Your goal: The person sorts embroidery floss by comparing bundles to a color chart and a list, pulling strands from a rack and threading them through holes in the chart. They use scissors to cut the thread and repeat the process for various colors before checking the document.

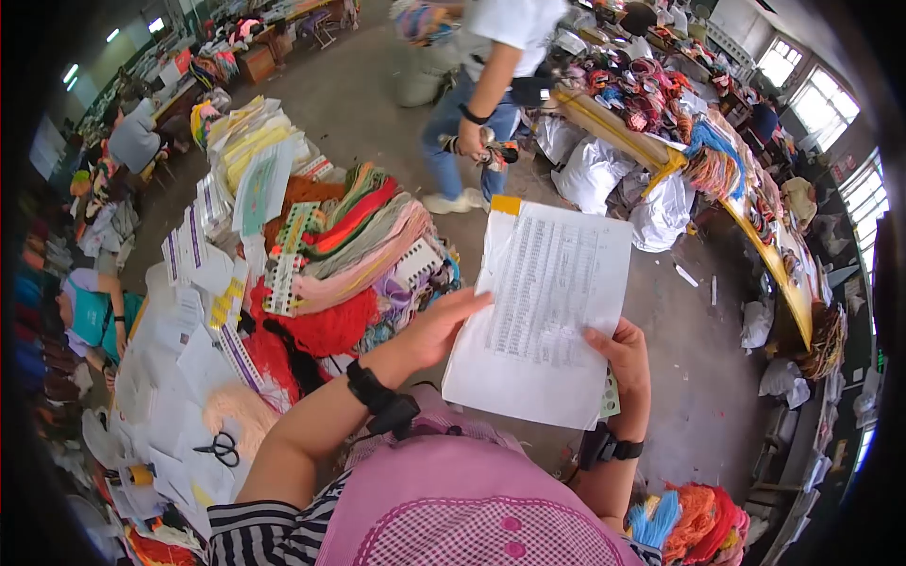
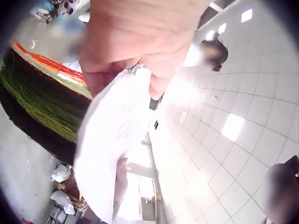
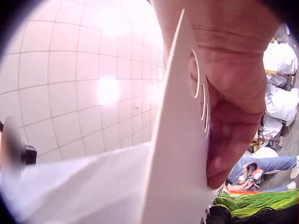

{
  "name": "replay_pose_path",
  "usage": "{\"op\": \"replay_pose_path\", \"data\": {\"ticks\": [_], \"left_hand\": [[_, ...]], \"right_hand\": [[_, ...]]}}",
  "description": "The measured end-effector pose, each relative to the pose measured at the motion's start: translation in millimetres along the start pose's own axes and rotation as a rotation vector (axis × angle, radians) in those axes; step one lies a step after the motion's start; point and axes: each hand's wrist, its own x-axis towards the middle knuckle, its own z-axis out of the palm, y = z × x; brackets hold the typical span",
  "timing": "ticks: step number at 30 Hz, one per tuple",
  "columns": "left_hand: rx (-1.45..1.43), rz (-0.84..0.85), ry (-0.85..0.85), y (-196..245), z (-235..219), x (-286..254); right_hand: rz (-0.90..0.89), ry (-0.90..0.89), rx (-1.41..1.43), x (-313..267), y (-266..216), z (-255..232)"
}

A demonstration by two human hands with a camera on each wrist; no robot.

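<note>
A stack of printed paper sheets (image 1: 552,302) with rows of small text is held up in front of the chest, an orange patch at its top left corner. My left hand (image 1: 436,328) pinches the left edge, and in the left wrist view its fingers and thumb lie on either side of the paper (image 2: 110,126). At the lower right edge, my right hand (image 1: 623,358) grips the sheets with its thumb on top. A card with round punched holes (image 3: 175,135) is held with the sheets in that hand, its greenish end (image 1: 611,396) showing below the wrist.
Left of the sheets, a table holds colourful yarn hanks (image 1: 368,236), punched cards (image 1: 283,274), papers (image 1: 203,363) and black scissors (image 1: 219,449). A person in a white shirt (image 1: 514,28) stands ahead. Another yarn-laden table (image 1: 613,123) and white sacks (image 1: 590,174) are at right.
</note>
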Motion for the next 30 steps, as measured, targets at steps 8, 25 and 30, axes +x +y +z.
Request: {"op": "replay_pose_path", "data": {"ticks": [8,25,30], "left_hand": [[0.191,0.047,0.088,9,-15,102],[0.487,0.466,0.626,145,-115,277],[1.038,0.570,1.073,173,-172,316]], "right_hand": [[0.007,-0.039,-0.052,107,-3,-37],[-0.257,-0.063,-0.844,434,-110,-116],[-0.307,-0.119,-1.145,559,-126,-109]]}}
